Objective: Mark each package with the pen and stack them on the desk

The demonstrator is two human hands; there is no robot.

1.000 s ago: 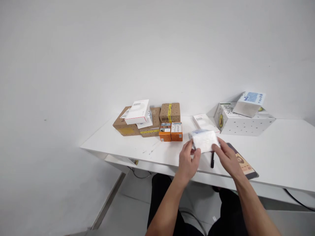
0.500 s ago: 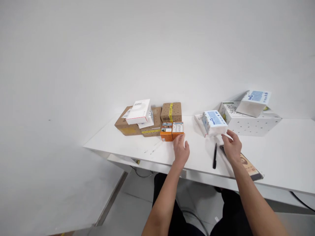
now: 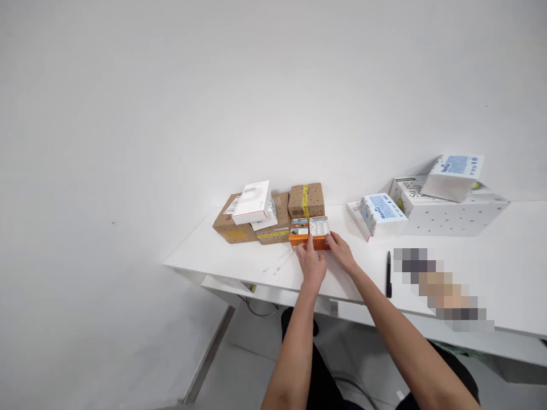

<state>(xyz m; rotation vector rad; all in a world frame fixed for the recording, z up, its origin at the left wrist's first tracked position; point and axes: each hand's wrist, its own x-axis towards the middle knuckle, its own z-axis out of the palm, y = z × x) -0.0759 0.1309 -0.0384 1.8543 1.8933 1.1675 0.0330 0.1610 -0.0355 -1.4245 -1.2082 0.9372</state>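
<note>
Two small orange boxes stand side by side on the white table, the left box (image 3: 298,228) and the right box (image 3: 319,226), with printed tops. My left hand (image 3: 313,265) is at their front, fingers bent against the orange faces near the seam between them. From the right, my right hand (image 3: 342,250) grips the front right corner of the right box. Parts of both boxes' fronts are hidden by my fingers. Directly behind them sits a brown carton (image 3: 314,199) with yellow tape.
More brown cartons (image 3: 273,232) stand to the left, with a flat white box (image 3: 252,202) on top. Rightward are a white-and-blue pack (image 3: 383,214), a large dotted white box (image 3: 453,219) bearing another pack (image 3: 455,176), a black pen (image 3: 388,274) and a blurred-out item (image 3: 444,290).
My right hand has moved left from beside the white-and-blue pack to the right orange box. My left hand stays at the orange boxes. The whole view has shifted slightly.
</note>
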